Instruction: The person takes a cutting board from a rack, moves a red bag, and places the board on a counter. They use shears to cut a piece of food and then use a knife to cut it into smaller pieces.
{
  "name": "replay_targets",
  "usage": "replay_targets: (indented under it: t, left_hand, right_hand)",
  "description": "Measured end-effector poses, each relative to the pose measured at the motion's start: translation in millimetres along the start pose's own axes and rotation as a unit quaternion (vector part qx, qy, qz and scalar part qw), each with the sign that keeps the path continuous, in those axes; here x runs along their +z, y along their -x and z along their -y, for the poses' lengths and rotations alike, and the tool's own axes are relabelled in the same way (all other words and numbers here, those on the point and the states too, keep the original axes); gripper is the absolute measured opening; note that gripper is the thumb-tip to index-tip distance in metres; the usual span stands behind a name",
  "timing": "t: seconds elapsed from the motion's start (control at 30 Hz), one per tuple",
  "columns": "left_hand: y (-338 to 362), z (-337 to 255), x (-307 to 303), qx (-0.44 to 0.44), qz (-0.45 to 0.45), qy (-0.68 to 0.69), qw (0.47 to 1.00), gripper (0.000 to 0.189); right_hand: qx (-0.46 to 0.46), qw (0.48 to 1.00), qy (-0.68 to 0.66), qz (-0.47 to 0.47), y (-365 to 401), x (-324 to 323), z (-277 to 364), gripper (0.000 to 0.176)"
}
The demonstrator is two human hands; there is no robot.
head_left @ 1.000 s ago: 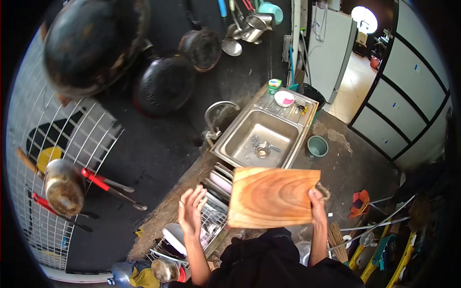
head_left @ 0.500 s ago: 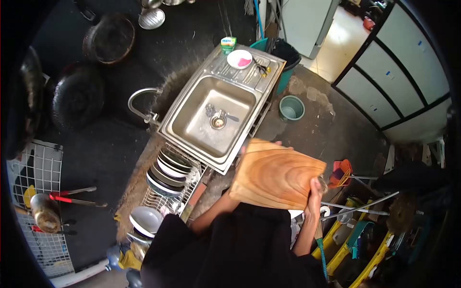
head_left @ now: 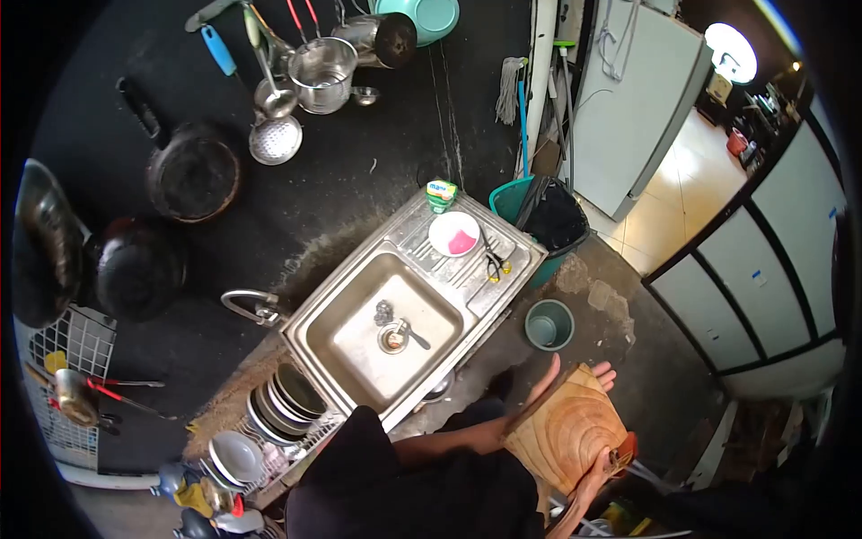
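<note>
A wooden cutting board (head_left: 575,427) with curved grain is held tilted in front of my body, to the right of the sink. My left hand (head_left: 534,395) supports it at its left side. The thumb points up along that edge, the fingertips show past the far corner, and the palm is hidden. My right hand (head_left: 588,492) grips the board's near right edge, its thumb lying on the face and its other fingers mostly out of sight.
The steel sink (head_left: 382,328) holds a scrubber and a spoon-like utensil by the drain. A bowl (head_left: 453,234) with something pink and scissors (head_left: 494,263) lie on the drainboard. Plates (head_left: 283,400) stand in a rack. A green bucket (head_left: 549,325) sits on the floor.
The view has tilted up and turned right. The board has moved down and right, and is tilted more steeply. My left thumb now shows beside its edge.
</note>
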State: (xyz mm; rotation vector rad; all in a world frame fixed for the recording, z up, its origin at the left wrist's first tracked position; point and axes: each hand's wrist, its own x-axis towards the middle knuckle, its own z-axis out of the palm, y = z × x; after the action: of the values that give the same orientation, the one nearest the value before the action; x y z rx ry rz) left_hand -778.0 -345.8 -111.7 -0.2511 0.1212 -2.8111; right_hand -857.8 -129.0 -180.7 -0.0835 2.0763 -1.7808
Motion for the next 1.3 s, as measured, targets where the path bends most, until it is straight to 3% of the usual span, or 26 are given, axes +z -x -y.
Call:
replay_targets:
  t: [0.3,0.4,0.47,0.5,0.57,0.67,0.73,0.8,0.87,0.93,1.0,1.07,1.13,1.2,1.23,1.27,1.3]
  left_hand:
    - [-108,-28,-11,-0.012,0.011,-0.011,1.000,0.079]
    - [-128,-15,-47,-0.080,-0.108,-0.019,0.991,0.079]
    - [-147,-29,-27,-0.131,-0.042,-0.157,0.978,0.078]
    - [-163,-27,-19,-0.134,-0.047,-0.144,0.979,0.079]
    - [-192,-22,-20,-0.147,-0.063,-0.148,0.976,0.083]
    - [-236,-8,-65,-0.182,-0.069,-0.171,0.966,0.085]
    - [-269,-2,-94,-0.201,-0.064,-0.152,0.966,0.083]
    - [-307,8,-109,-0.155,-0.105,-0.229,0.955,0.078]
    - [-354,36,-126,-0.098,-0.158,-0.224,0.957,0.075]
    - [-386,59,-114,-0.099,-0.237,-0.322,0.911,0.069]
    - [-403,78,-130,-0.105,-0.231,-0.360,0.897,0.063]
    - [-413,88,-144,-0.087,-0.326,-0.493,0.802,0.057]
    - [-414,96,-137,-0.032,-0.354,-0.485,0.799,0.056]
    - [-407,97,-129,0.000,-0.381,-0.498,0.779,0.057]
    - [-402,101,-133,0.077,-0.377,-0.489,0.782,0.056]
    - [-394,98,-137,0.092,-0.384,-0.487,0.779,0.056]
    - [-382,94,-132,0.114,-0.418,-0.496,0.752,0.054]
  right_hand:
    - [0.056,0.996,-0.031,0.056,-140,3,76,0.059]
    - [0.010,0.998,0.053,-0.033,-172,-36,77,0.052]
    - [-0.018,0.991,0.106,-0.075,-193,-62,85,0.049]
    - [-0.007,0.989,0.119,-0.086,-201,-74,93,0.049]
    - [-0.026,0.990,0.064,-0.123,-220,-91,108,0.048]
    - [-0.029,0.983,0.083,-0.162,-260,-112,125,0.045]
    - [0.019,0.982,0.008,-0.189,-295,-119,127,0.051]
    - [0.059,0.982,-0.033,-0.179,-333,-124,129,0.061]
    - [0.017,0.986,0.106,-0.125,-397,-146,125,0.058]
    - [-0.095,0.989,0.112,-0.004,-445,-150,130,0.041]
    - [-0.086,0.986,0.118,0.076,-502,-165,117,0.035]
    - [-0.045,0.989,0.072,0.122,-531,-151,142,0.034]
    - [0.010,0.980,0.061,0.188,-557,-137,155,0.034]
    - [-0.002,0.969,0.090,0.230,-587,-128,147,0.034]
    - [0.014,0.966,0.099,0.239,-595,-115,148,0.033]
    - [0.028,0.963,0.108,0.247,-602,-102,147,0.032]
    - [0.025,0.958,0.112,0.264,-611,-90,144,0.032]
